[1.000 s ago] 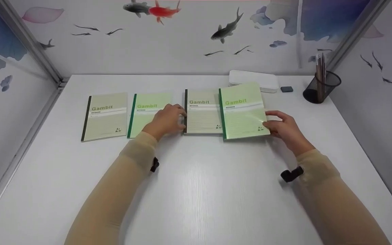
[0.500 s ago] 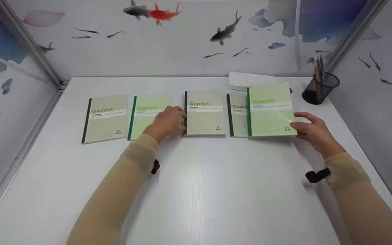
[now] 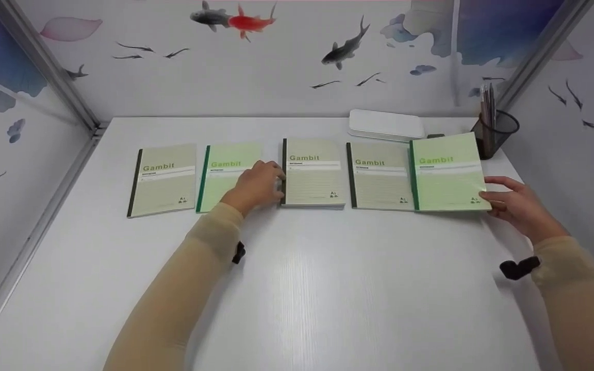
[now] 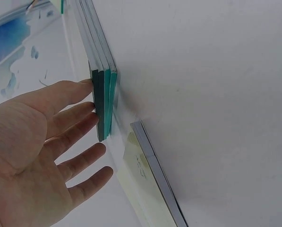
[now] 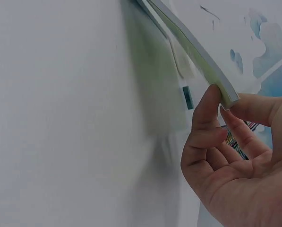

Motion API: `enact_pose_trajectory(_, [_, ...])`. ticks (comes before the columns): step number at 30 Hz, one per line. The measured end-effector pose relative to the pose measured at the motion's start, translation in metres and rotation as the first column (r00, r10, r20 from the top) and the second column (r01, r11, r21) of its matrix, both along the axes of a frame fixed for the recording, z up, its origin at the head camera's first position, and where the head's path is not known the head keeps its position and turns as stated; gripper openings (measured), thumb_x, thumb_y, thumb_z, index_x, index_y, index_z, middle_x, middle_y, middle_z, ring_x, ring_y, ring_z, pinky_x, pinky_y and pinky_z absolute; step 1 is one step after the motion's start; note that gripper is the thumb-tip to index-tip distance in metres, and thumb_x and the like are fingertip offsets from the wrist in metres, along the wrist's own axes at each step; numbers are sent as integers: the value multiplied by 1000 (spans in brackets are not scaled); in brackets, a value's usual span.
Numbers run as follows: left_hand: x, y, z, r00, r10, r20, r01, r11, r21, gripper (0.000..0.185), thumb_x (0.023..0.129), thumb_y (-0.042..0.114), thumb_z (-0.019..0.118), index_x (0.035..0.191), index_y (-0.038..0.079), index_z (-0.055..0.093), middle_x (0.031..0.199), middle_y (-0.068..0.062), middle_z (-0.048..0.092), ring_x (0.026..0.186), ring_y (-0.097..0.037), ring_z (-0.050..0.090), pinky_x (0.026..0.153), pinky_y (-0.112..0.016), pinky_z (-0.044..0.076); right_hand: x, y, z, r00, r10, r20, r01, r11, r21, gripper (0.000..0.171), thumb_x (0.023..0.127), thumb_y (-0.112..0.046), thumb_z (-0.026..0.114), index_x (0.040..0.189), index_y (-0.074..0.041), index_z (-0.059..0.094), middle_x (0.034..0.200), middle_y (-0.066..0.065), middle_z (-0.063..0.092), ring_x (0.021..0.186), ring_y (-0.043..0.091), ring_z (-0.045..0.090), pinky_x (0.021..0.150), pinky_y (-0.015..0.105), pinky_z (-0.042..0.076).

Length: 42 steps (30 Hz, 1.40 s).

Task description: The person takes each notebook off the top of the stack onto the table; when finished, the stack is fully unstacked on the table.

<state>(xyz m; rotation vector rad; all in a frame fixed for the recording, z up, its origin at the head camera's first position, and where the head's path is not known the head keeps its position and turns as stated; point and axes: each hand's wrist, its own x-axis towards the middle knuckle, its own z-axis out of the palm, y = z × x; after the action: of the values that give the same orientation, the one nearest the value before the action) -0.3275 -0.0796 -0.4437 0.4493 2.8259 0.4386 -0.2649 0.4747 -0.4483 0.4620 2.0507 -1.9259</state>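
- So what's new: the lifted green notebook (image 3: 449, 178) is further right than half a second ago, when it hid much of the beige notebook (image 3: 379, 183) beside the stack. Now we see nearly all of that beige cover.
- For the laying-out in hand, we'd say this copy has reached the right end of the row but isn't down: the right wrist view has its near edge raised over the counter (image 3: 338, 288), shadow underneath. We can't tell if its spine side touches anything.
- Right hand (image 3: 526, 211): pinching that notebook's right edge, thumb against fingers.
- Left hand (image 3: 256, 186): same spot as before, fingers mostly straight, tips at the spines of the middle stack (image 3: 313, 180). Looks like steadying to us.
- That stack shows dark spines over green ones in the left wrist view.
- Left of it we've got another green notebook (image 3: 230, 154), then a second beige notebook (image 3: 163, 190), both flat.
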Motion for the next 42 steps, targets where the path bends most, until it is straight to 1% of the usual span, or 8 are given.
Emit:
enact_pose_trajectory(6, [1,1,1,1000,7,-5,-7,1000,1,46,96,25,73,139,11,64,147,-6,55,134,-28,48,115,-48,42,-1,14,-6,997,54,52,-60,990,128,39,97,-21,74,127,-30,51,91,-16,73,80,2,67,72,23,53])
enact_pose_trajectory(9, [1,2,2,1000,0,-2,0,1000,-7,46,96,25,73,139,11,63,148,-6,55,135,-28,48,116,-49,42,-3,15,-9,993,91,81,-110,958,265,53,98,-29,73,143,-24,46,90,-21,72,81,0,66,75,23,54])
enact_pose_trajectory(13, [1,3,2,1000,5,-2,-5,1000,-12,46,96,24,73,140,11,63,148,-6,55,136,-28,47,117,-49,41,-7,14,-13,986,134,104,-167,863,477,77,98,-38,71,157,-6,34,85,-21,68,80,0,63,75,22,55])
enact_pose_trajectory(17, [2,4,3,1000,5,-13,-5,1000,-18,45,96,24,73,139,10,64,147,-7,56,135,-28,49,116,-49,41,-9,12,-17,986,150,78,-165,765,622,78,95,-41,72,155,-2,41,88,-13,67,78,4,60,72,23,55])
enact_pose_trajectory(22, [0,6,2,1000,-6,-27,5,1000,-24,45,96,24,73,138,9,65,145,-7,57,134,-28,50,115,-49,43,-6,10,-15,978,204,36,-165,662,731,74,96,-43,71,153,-3,45,125,24,67,84,5,60,71,24,52])
enact_pose_trajectory(27, [0,6,1,1000,-1,-25,1,1000,-31,45,96,24,73,138,9,64,146,-7,57,136,-29,49,115,-49,43,-7,5,-9,960,265,94,-235,570,787,77,93,-49,71,151,-3,47,137,35,55,89,12,61,72,26,49])
enact_pose_trajectory(37, [4,5,1,999,-13,-34,12,999,-34,45,97,24,72,139,9,65,148,-7,56,138,-30,48,116,-50,42,-10,-1,-2,932,325,158,-312,502,806,75,92,-43,73,149,-1,47,134,39,55,96,30,67,71,29,49])
enact_pose_trajectory(42, [4,6,1,999,-17,-51,15,999,-44,44,97,25,72,138,9,65,146,-7,57,136,-29,48,115,-49,43,-13,-5,3,919,356,168,-327,451,831,71,92,-39,73,146,1,49,133,41,55,115,47,60,85,49,52])
